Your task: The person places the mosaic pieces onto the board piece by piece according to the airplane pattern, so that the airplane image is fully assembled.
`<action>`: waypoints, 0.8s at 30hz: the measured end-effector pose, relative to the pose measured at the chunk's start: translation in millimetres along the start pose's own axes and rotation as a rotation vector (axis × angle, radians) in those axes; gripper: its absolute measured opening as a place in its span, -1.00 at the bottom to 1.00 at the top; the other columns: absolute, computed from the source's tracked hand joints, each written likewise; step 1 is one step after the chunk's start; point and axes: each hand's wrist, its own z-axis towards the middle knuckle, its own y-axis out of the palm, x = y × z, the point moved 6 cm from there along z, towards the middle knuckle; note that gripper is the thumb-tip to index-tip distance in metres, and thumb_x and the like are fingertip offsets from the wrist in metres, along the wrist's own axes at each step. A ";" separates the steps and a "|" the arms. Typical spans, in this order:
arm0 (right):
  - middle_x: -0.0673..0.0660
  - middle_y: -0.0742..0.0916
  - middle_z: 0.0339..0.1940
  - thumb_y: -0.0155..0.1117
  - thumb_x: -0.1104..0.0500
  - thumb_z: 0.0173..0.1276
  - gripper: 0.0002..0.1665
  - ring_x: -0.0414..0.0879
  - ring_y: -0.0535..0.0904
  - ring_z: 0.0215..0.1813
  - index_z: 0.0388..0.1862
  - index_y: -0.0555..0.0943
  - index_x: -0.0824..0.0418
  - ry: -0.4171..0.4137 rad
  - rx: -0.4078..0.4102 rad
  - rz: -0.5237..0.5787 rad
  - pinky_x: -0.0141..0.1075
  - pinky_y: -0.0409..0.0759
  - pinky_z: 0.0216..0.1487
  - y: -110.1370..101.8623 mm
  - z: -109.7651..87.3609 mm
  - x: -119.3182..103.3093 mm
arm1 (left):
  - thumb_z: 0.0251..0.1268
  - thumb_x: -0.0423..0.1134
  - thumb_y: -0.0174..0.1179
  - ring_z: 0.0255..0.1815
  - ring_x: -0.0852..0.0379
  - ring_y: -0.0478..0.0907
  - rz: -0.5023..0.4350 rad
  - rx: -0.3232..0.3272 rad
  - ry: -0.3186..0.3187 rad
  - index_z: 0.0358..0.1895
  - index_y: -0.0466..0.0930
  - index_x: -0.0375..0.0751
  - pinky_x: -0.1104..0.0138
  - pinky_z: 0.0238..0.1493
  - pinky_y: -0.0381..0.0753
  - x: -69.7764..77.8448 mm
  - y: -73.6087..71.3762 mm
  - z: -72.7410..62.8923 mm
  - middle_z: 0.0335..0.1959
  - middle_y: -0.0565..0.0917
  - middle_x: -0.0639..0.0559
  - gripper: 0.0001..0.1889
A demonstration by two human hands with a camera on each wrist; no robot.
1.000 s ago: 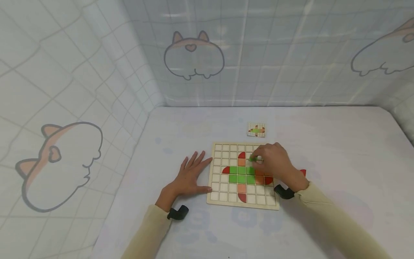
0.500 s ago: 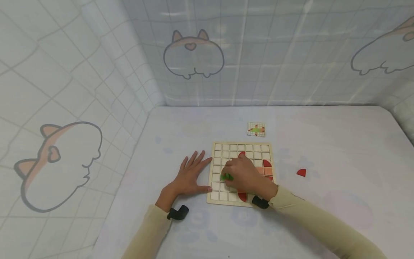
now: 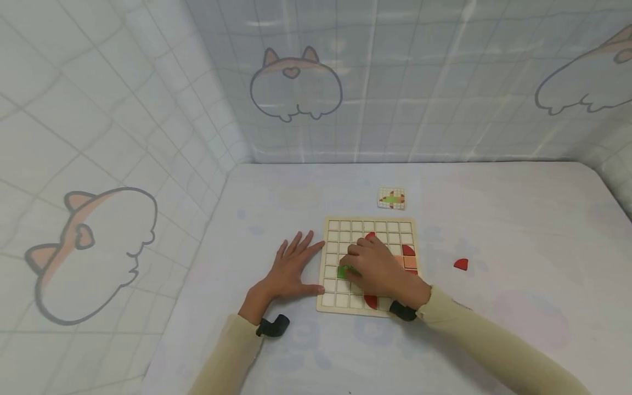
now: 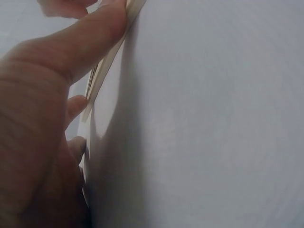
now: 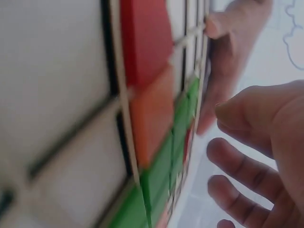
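Note:
A square wooden grid board holds red, orange and green pieces. My left hand lies spread at the board's left side, its thumb and index finger touching the edge; the thumb meets the rim in the left wrist view. Over the middle of the board bends my right hand, fingertips by a green tile in the grid. In the right wrist view its fingers are loosely bent, with no piece visible between them. A red quarter-round piece and an orange tile sit close to that camera. My right hand hides much of the pattern.
Behind the board lies a small pattern card. One loose red quarter-round piece is on the white tabletop to the right. Curtain-like walls printed with corgis stand at the back and sides.
My right hand has gone left and nearer over the board from its right part, where it pinched a green piece. A green tile now shows further left in the grid. The left hand stays put.

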 end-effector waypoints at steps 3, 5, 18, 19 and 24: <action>-0.09 0.66 -0.38 0.48 0.14 0.16 -0.84 -0.11 0.51 -0.33 -0.25 0.76 0.01 0.044 0.011 0.033 -0.22 0.36 -0.30 -11.5 -10.8 10.9 | -0.02 0.46 0.26 0.59 -0.04 -0.37 -0.004 0.003 -0.005 0.59 -0.01 0.19 -0.11 0.44 -0.37 0.6 0.1 -0.4 0.62 -0.18 0.04 0.10; -0.08 0.67 -0.38 0.48 0.17 0.14 -0.82 -0.11 0.51 -0.34 -0.24 0.76 0.04 0.089 0.003 0.046 -0.22 0.35 -0.30 -20.0 -21.3 20.9 | -0.02 0.45 0.28 0.59 -0.05 -0.36 0.001 0.009 -0.007 0.59 0.00 0.18 -0.12 0.44 -0.35 1.1 -0.1 -0.6 0.62 -0.16 0.03 0.10; 0.18 0.68 -0.11 0.53 0.25 0.07 -0.62 0.14 0.55 -0.11 -0.08 0.73 0.24 0.492 -0.029 0.003 0.03 0.54 -0.16 -59.5 -123.1 87.9 | -0.05 0.46 0.28 0.59 -0.02 -0.37 0.007 0.014 -0.027 0.59 0.01 0.20 -0.08 0.45 -0.38 -0.8 1.0 -2.8 0.61 -0.17 0.06 0.10; 0.22 0.67 -0.08 0.53 0.27 0.07 -0.60 0.17 0.55 -0.09 -0.06 0.71 0.26 0.522 -0.037 0.017 0.05 0.56 -0.14 -62.4 -129.4 91.1 | -0.05 0.47 0.27 0.59 -0.01 -0.38 0.008 0.013 -0.025 0.59 0.00 0.21 -0.08 0.45 -0.38 -1.3 1.4 -2.6 0.61 -0.17 0.07 0.10; 0.28 0.67 -0.15 0.54 0.33 0.05 -0.62 0.19 0.59 -0.15 -0.11 0.70 0.35 0.646 -0.111 0.072 0.08 0.62 -0.16 -71.5 -153.5 104.5 | -0.05 0.49 0.24 0.59 0.00 -0.39 0.006 0.013 -0.020 0.59 -0.02 0.23 -0.07 0.45 -0.39 -1.9 2.2 -0.6 0.61 -0.19 0.09 0.11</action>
